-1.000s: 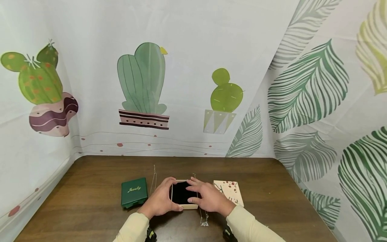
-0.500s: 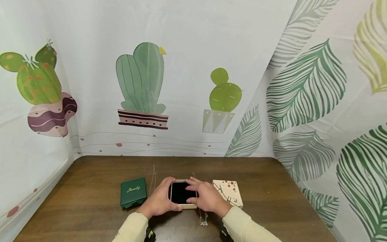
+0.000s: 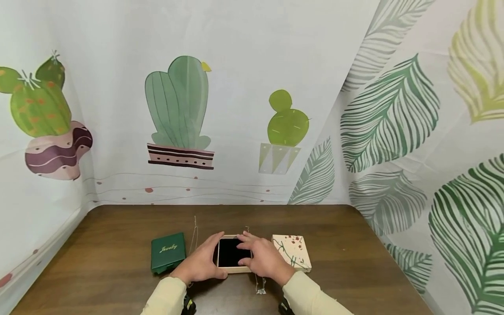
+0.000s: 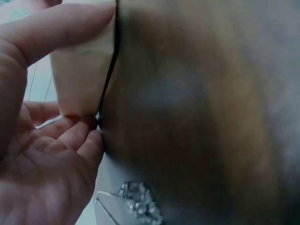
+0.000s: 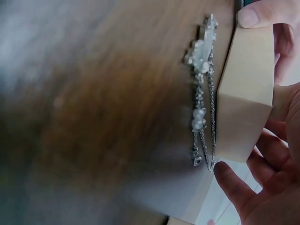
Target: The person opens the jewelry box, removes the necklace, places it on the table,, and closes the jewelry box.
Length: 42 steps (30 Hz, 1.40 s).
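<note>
A small cream box point(image 3: 233, 270) with a black pad point(image 3: 227, 251) inside sits between my hands. My left hand point(image 3: 202, 262) grips its left side, thumb along the front wall and fingers toward the far edge. Over the right side reaches my right hand point(image 3: 265, 258), its thumb and fingertips resting on the black pad. Its lower fingers sit against the box's right wall in the right wrist view. Beside that wall lies a silver necklace point(image 5: 199, 117) with clear stones, partly hidden under the right hand in the head view.
A green jewelry box point(image 3: 168, 252) stands at the left. Another thin chain point(image 3: 194, 236) lies between it and my left hand. Right of my hands is a cream lid point(image 3: 292, 251) printed with red flowers. The brown table point(image 3: 346, 271) meets printed cloth point(image 3: 236, 87) behind.
The head view has shifted slightly, so everything sits a little further left. Both hands keep their places on the box; the pad and necklaces stay where they were.
</note>
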Each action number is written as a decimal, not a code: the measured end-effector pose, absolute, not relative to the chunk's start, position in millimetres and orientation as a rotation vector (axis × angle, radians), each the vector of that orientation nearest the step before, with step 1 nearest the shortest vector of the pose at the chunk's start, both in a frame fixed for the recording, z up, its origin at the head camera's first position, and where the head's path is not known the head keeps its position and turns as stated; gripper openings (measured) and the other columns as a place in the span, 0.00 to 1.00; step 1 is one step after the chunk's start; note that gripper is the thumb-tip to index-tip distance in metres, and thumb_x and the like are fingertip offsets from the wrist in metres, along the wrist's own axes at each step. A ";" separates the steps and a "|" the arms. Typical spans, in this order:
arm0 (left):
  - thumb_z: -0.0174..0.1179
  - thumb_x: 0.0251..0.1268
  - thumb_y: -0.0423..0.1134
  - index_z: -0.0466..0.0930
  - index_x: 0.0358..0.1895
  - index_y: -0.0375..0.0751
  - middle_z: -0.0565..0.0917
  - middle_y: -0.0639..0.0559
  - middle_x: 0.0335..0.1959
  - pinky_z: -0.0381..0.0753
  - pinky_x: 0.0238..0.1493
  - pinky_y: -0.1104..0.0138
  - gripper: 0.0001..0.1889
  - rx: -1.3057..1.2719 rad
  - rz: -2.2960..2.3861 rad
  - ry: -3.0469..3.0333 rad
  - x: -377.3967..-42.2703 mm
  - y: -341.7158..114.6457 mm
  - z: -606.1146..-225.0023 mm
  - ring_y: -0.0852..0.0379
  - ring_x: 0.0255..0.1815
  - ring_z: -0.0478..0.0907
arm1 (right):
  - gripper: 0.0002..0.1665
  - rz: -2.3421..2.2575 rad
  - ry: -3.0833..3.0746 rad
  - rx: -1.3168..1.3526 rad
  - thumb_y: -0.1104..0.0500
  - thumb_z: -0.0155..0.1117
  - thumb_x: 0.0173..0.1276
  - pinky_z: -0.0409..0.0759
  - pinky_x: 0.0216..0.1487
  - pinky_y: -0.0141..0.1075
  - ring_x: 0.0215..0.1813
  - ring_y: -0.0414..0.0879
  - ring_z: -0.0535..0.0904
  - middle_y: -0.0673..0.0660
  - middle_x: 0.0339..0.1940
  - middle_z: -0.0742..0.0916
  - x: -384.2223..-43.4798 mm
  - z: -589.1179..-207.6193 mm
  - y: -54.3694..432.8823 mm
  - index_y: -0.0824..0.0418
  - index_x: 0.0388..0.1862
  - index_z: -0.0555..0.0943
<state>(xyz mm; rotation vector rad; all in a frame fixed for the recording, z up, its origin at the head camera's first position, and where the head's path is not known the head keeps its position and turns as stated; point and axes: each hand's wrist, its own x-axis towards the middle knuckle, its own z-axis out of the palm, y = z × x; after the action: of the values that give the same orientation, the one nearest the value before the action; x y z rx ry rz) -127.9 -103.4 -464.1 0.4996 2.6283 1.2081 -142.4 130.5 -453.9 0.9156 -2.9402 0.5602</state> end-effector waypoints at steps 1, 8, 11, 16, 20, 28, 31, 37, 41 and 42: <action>0.83 0.44 0.42 0.54 0.83 0.37 0.61 0.34 0.81 0.72 0.68 0.34 0.61 0.496 1.202 2.624 -128.5 -104.6 -464.0 0.30 0.78 0.65 | 0.24 0.562 -2.944 0.914 0.50 0.75 0.68 0.79 0.70 0.49 0.79 0.48 0.72 0.49 0.75 0.80 -142.3 -454.2 130.4 0.54 0.61 0.87; 0.85 0.41 0.44 0.56 0.82 0.37 0.67 0.34 0.79 0.73 0.67 0.36 0.63 0.470 1.219 2.624 -130.4 -104.6 -465.2 0.33 0.75 0.69 | 0.24 0.580 -2.949 0.895 0.50 0.74 0.68 0.79 0.70 0.49 0.79 0.48 0.72 0.49 0.75 0.80 -140.4 -455.5 132.5 0.55 0.62 0.87; 0.85 0.40 0.43 0.56 0.82 0.36 0.68 0.35 0.78 0.74 0.67 0.36 0.63 0.470 1.243 2.616 -130.5 -104.3 -465.7 0.34 0.74 0.70 | 0.25 0.592 -2.940 0.901 0.50 0.75 0.68 0.79 0.70 0.49 0.79 0.49 0.72 0.49 0.75 0.80 -139.6 -455.5 133.6 0.56 0.62 0.87; 0.86 0.40 0.44 0.57 0.82 0.37 0.68 0.36 0.78 0.73 0.67 0.37 0.62 0.463 1.261 2.614 -131.4 -105.4 -469.0 0.34 0.75 0.69 | 0.24 0.595 -2.932 0.917 0.50 0.74 0.68 0.78 0.70 0.49 0.79 0.48 0.72 0.49 0.75 0.80 -139.0 -454.3 133.3 0.56 0.61 0.87; 0.86 0.41 0.44 0.57 0.81 0.38 0.68 0.36 0.78 0.75 0.66 0.37 0.62 0.459 1.278 2.603 -130.4 -107.2 -472.1 0.34 0.75 0.70 | 0.22 0.594 -2.929 0.934 0.50 0.72 0.70 0.78 0.71 0.48 0.80 0.48 0.71 0.50 0.76 0.80 -138.3 -455.6 132.8 0.56 0.60 0.87; 0.85 0.42 0.43 0.57 0.82 0.37 0.67 0.35 0.78 0.76 0.65 0.38 0.61 0.468 1.305 2.566 -129.8 -107.8 -474.2 0.34 0.74 0.70 | 0.23 0.570 -2.909 1.008 0.48 0.67 0.75 0.77 0.73 0.47 0.80 0.50 0.70 0.50 0.77 0.78 -137.1 -457.2 137.8 0.56 0.63 0.85; 0.85 0.41 0.43 0.57 0.82 0.38 0.67 0.35 0.79 0.75 0.66 0.37 0.62 0.467 1.303 2.570 -131.6 -106.5 -473.6 0.34 0.75 0.70 | 0.25 0.538 -2.914 1.039 0.46 0.64 0.77 0.76 0.74 0.47 0.81 0.49 0.69 0.50 0.78 0.77 -139.4 -455.6 141.6 0.55 0.67 0.83; 0.86 0.41 0.43 0.57 0.82 0.38 0.66 0.35 0.79 0.74 0.67 0.37 0.62 0.454 1.286 2.577 -132.3 -105.8 -472.0 0.33 0.76 0.68 | 0.31 0.508 -2.901 1.107 0.40 0.60 0.79 0.76 0.73 0.50 0.83 0.51 0.67 0.53 0.80 0.75 -142.2 -452.0 150.9 0.55 0.72 0.79; 0.86 0.40 0.43 0.58 0.81 0.38 0.67 0.36 0.79 0.74 0.67 0.37 0.61 0.445 1.279 2.599 -132.0 -106.7 -469.6 0.33 0.76 0.68 | 0.34 0.482 -2.886 1.126 0.38 0.59 0.78 0.75 0.74 0.50 0.84 0.50 0.64 0.53 0.81 0.73 -144.9 -447.1 159.7 0.55 0.74 0.77; 0.86 0.40 0.43 0.58 0.81 0.38 0.67 0.36 0.79 0.74 0.67 0.37 0.61 0.444 1.278 2.602 -131.9 -106.9 -468.6 0.33 0.76 0.68 | 0.35 0.475 -2.891 1.124 0.37 0.59 0.78 0.75 0.74 0.50 0.84 0.50 0.64 0.53 0.82 0.72 -145.4 -445.4 162.3 0.55 0.75 0.76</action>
<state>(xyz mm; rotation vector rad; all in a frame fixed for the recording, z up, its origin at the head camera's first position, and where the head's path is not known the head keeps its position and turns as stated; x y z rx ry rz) -131.9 -106.9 -468.6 0.4440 2.6025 1.2785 -145.4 162.3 -445.4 1.1239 -2.8907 0.4750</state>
